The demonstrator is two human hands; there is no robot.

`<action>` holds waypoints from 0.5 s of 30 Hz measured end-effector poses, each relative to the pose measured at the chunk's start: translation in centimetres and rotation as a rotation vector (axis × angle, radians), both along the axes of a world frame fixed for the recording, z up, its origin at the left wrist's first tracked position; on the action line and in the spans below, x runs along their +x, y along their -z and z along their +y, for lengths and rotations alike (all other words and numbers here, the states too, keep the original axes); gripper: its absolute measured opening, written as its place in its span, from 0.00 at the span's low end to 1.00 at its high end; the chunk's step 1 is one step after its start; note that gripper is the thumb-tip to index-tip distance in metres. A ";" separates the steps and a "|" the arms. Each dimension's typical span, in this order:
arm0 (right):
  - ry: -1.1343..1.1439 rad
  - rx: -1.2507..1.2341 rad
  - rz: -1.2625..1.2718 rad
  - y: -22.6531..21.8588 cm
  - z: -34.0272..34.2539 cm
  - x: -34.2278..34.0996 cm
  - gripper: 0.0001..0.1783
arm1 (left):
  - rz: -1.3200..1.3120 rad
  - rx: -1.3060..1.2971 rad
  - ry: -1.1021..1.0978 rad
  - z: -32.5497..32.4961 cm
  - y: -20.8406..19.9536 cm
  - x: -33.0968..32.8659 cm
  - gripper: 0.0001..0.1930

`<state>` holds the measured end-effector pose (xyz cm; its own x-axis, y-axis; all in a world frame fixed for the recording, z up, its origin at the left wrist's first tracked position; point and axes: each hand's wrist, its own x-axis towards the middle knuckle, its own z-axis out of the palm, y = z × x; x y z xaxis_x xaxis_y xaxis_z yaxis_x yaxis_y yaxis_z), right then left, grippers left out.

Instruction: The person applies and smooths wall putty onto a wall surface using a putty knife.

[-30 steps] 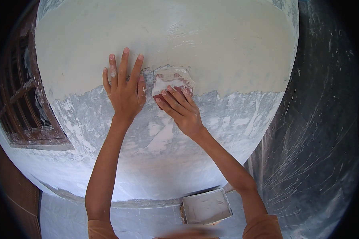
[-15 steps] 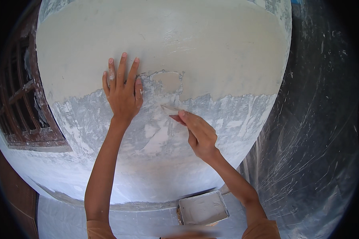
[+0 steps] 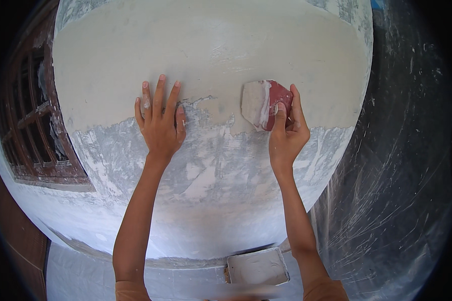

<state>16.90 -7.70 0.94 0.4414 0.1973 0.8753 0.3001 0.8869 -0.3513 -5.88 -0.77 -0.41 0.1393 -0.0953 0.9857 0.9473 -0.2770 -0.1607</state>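
Note:
My right hand [image 3: 288, 131] pinches a flat red putty scraper [image 3: 280, 98] between thumb and fingers. Pale filler coats the scraper's left part, and the tool is up against the wall [image 3: 206, 150]. The upper wall carries a smooth beige layer of filler [image 3: 206, 45] with a ragged lower border. Below that border the surface is grey with white streaks. Resting on the wall at the border, left of the scraper, is my left hand [image 3: 160, 125], fingers spread and nothing held. Some filler sticks to its fingers.
A rectangular tub of pale filler [image 3: 258, 267] stands on the floor below the wall. At the left is a brown window frame with bars [image 3: 40, 120]. A dark, translucent plastic sheet [image 3: 386, 175] hangs along the right side.
My right hand has moved up and to the right with the scraper, which now shows its flat side. Fresh filler covers part of the patch near the border. My left hand stays on the wall.

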 end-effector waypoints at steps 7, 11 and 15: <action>0.014 -0.027 -0.140 -0.3 1.2 -2.4 0.24 | -0.042 0.019 -0.012 -0.2 -0.2 -0.4 0.23; -0.007 0.068 -0.032 -0.4 1.3 -1.7 0.23 | -0.022 0.022 0.007 0.0 -0.1 0.0 0.23; 0.014 -0.050 -0.249 0.8 1.5 -3.7 0.23 | -0.044 0.018 0.004 0.1 -0.1 -0.5 0.23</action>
